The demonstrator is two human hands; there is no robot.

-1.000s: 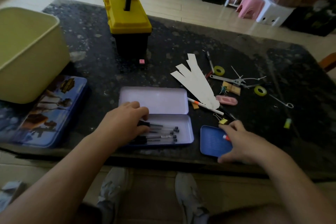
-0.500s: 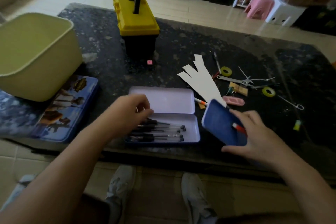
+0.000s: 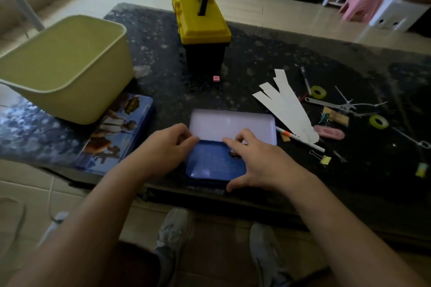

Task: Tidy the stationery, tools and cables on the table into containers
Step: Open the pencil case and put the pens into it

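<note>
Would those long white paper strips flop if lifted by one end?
Probably: the white paper strips look thin and long, so they would likely droop. They lie fanned, overlapping and apparently loose, so a push may slide them apart. Likely very light.

The table (image 3: 268, 58) is dark speckled stone with a dull polish, the bin (image 3: 70, 72) at ten o'clock and the toolbox (image 3: 200, 23) at twelve look like smooth matt plastic, the blue tray (image 3: 214, 165) at six is finely ribbed glossy plastic, and the strips (image 3: 286, 105) at two are matt paper.
</note>
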